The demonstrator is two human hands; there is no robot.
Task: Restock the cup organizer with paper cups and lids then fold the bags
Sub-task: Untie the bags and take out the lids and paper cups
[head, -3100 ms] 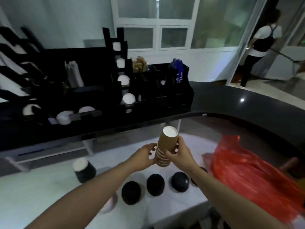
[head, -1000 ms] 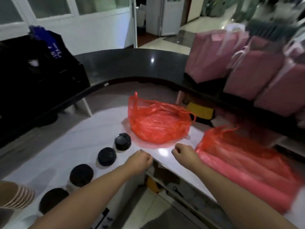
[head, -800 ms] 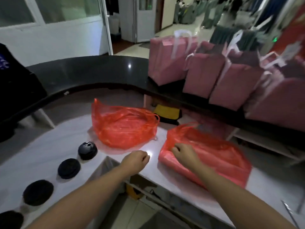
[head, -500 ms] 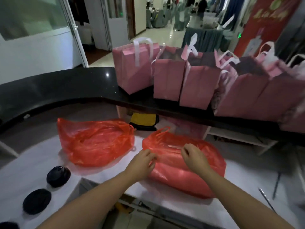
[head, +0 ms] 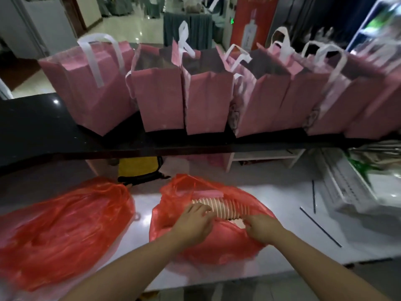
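Note:
A red plastic bag [head: 219,246] lies open on the white table in front of me. Inside it a stack of ribbed paper cups [head: 227,208] lies on its side. My left hand [head: 193,222] grips the left end of that stack, fingers curled over the cups. Just right of the stack, my right hand [head: 263,228] pinches the bag's plastic at the opening. A second red bag [head: 60,231] lies crumpled to the left. The cup organizer and the lids are out of view.
Several pink bags [head: 204,98] with white handles stand in a row on the black counter [head: 39,131] behind. Two black straws [head: 321,227] lie on the white table [head: 303,242] at the right, near a white tray [head: 347,192]. A yellow object [head: 138,168] sits under the counter.
The view swung right, away from the organizer and lids. Both hands moved onto the right red bag and pulled it open, which uncovered the cup stack that my left hand now holds.

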